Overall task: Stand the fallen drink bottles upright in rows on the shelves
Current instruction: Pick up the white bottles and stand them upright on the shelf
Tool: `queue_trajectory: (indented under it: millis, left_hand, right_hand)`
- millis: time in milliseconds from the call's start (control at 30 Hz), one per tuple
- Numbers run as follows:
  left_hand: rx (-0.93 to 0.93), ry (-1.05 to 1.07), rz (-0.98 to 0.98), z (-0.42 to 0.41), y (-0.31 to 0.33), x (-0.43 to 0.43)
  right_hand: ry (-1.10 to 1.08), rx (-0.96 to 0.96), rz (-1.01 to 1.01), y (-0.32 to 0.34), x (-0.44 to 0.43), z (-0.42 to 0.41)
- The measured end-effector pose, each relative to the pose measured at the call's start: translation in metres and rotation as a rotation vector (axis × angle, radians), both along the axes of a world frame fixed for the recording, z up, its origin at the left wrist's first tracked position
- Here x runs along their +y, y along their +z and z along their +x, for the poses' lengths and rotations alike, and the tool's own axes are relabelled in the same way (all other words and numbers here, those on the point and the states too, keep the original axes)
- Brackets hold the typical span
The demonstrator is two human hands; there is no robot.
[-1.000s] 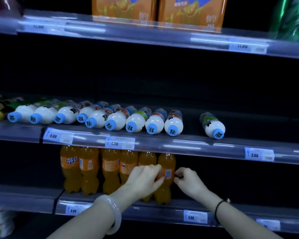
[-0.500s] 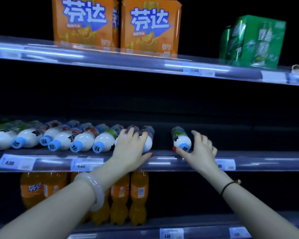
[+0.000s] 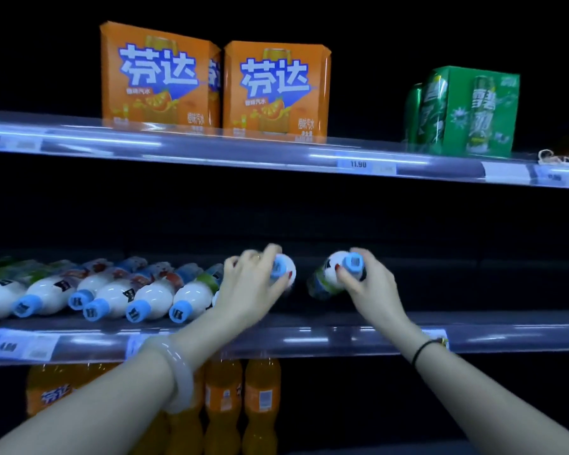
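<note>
Several white drink bottles with blue caps (image 3: 151, 295) lie on their sides on the middle shelf (image 3: 309, 336), caps toward me, filling its left half. My left hand (image 3: 250, 284) grips the rightmost bottle of that row (image 3: 284, 270) near its cap, its neck lifted off the shelf. My right hand (image 3: 365, 284) holds a separate white bottle with a green label (image 3: 329, 277) by its neck, tilted up with the cap toward me. Both arms reach over the shelf's front rail.
Upright orange soda bottles (image 3: 260, 399) stand in a row on the shelf below. On the top shelf (image 3: 276, 149) sit two orange drink cartons (image 3: 276, 90) and a green can pack (image 3: 467, 110). The middle shelf to the right of my hands is dark.
Both hands rose from the orange bottles on the lower shelf to the middle shelf. Each closed on a fallen white bottle and has started tipping it up. The view tilted upward.
</note>
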State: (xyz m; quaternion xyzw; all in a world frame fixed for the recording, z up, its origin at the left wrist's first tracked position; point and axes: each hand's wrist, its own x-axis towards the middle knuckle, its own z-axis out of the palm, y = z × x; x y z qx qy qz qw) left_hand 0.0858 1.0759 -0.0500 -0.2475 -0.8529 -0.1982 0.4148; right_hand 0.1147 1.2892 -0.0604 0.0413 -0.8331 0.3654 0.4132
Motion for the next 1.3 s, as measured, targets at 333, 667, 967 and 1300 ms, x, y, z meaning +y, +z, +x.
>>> queue_trajectory:
  millis: [333, 667, 967, 1300]
  left_hand:
    - [-0.244, -0.386, 0.515, -0.023, 0.044, 0.027]
    - [-0.348, -0.481, 0.686, -0.047, 0.049, 0.032]
    - [-0.666, -0.466, 0.567, -0.058, 0.027, 0.018]
    - [-0.543, -0.504, 0.771, -0.017, 0.001, 0.023]
  right_hand:
    - [0.309, -0.06, -0.116, 0.051, -0.019, -0.036]
    - [0.373, -0.046, -0.251, 0.049, -0.022, -0.051]
    - [0.434, -0.165, -0.326, 0.037, -0.025, -0.046]
    - [0.35, -0.028, -0.421, 0.009, -0.035, -0.012]
